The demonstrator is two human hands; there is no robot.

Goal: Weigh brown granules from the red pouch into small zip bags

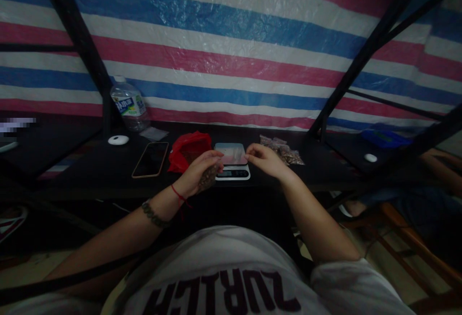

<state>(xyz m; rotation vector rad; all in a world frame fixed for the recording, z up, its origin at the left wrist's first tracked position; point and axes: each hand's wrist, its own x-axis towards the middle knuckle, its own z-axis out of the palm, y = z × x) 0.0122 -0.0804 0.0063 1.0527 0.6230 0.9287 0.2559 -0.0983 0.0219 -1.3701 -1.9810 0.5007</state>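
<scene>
My left hand is cupped, holding a handful of small brown bits just left of a small digital scale. A clear little bag lies on the scale's platform. My right hand pinches the right edge of that bag with thumb and fingers. A red plastic bag lies open behind my left hand. Several filled clear packets are piled to the right of my right hand.
A phone lies face up left of the red bag, a white round object and a water bottle farther back. Black frame bars rise on both sides. Another person's arm rests at the right.
</scene>
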